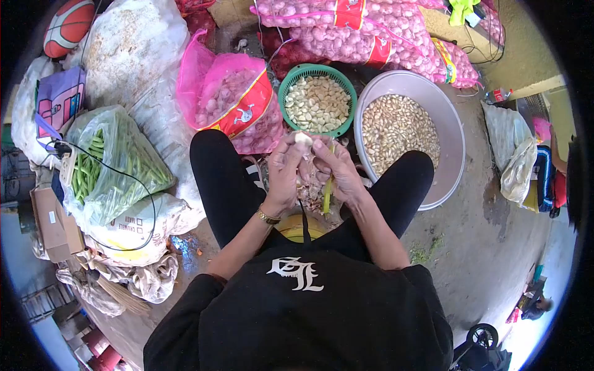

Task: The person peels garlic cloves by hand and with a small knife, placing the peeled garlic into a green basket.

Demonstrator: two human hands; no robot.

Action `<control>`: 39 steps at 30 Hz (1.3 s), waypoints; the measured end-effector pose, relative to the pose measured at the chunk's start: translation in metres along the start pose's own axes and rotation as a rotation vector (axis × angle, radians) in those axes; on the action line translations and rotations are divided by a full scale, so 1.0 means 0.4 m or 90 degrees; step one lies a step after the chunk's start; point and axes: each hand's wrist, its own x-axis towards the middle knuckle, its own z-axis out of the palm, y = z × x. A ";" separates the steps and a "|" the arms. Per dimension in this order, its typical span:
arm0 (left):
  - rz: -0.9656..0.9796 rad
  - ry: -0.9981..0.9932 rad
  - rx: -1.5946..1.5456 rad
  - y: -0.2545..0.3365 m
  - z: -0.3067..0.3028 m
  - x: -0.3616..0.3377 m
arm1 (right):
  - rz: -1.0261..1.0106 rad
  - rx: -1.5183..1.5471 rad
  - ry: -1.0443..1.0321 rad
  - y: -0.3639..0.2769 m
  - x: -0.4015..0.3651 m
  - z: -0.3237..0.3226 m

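Note:
My left hand [286, 170], with a gold watch at the wrist, pinches a whitish garlic clove [303, 138] between thumb and fingers. Close beside it, my right hand [339, 168] has its fingers closed around a thin yellow-green handle [328, 193], whose tool end I cannot make out. Below both hands, between my knees, lie loose garlic skins [309, 196]. Just beyond them stands a green basket [354, 102] of peeled cloves [318, 104]. To its right, a large greyish tub [451, 133] holds many unpeeled cloves [399, 127].
An open pink net bag [238, 102] of garlic lies left of the basket. More filled net bags [365, 31] are stacked behind. At left are a plastic bag of green pods [117, 157], a cardboard box [52, 222] and a basketball [69, 28]. A person [537, 304] is far off at lower right.

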 end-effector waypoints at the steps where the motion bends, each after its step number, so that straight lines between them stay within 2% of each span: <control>1: 0.001 0.000 0.000 0.004 -0.006 0.004 | -0.041 -0.101 0.039 -0.006 0.000 0.006; 3: -0.007 -0.030 0.067 0.013 -0.025 0.009 | -0.074 -0.145 0.036 -0.019 0.010 -0.017; 5: -0.039 -0.074 0.112 0.024 -0.040 0.011 | -0.363 -0.568 0.024 -0.042 0.018 -0.008; 6: -0.071 -0.118 0.157 0.030 -0.045 0.010 | -0.311 -0.533 0.002 -0.059 0.008 0.010; 7: -0.071 -0.119 0.157 0.036 -0.049 0.010 | -0.311 -0.532 0.002 -0.061 0.013 0.007; 9: -0.131 -0.172 0.197 0.048 -0.052 0.007 | -0.396 -0.664 -0.100 -0.071 0.029 -0.007; 15: -0.132 -0.209 0.230 0.044 -0.058 0.000 | -0.401 -0.794 -0.193 -0.097 0.025 -0.019; 22: -0.168 -0.188 0.236 0.012 -0.081 0.004 | -0.447 -0.767 -0.178 -0.047 0.038 -0.019; 24: -0.088 -0.156 0.291 -0.018 -0.095 0.007 | -0.445 -0.743 -0.165 -0.036 0.036 -0.017; 25: -0.088 -0.156 0.291 -0.021 -0.101 0.007 | -0.445 -0.743 -0.165 -0.029 0.038 -0.019; 27: -0.148 -0.174 0.262 -0.018 -0.113 0.007 | -0.432 -0.714 -0.150 -0.012 0.046 -0.023; 31: -0.164 -0.181 0.261 0.002 -0.099 0.006 | -0.438 -0.735 -0.116 0.015 0.059 -0.035; 34: -0.158 -0.172 0.254 0.016 -0.085 -0.002 | -0.415 -0.729 -0.084 0.027 0.061 -0.047; 36: -0.201 -0.199 0.178 0.012 -0.101 0.003 | -0.242 -0.663 -0.039 0.012 0.059 -0.060; 39: -0.230 -0.201 0.148 0.013 -0.114 0.000 | -0.253 -0.659 -0.052 -0.007 0.045 -0.059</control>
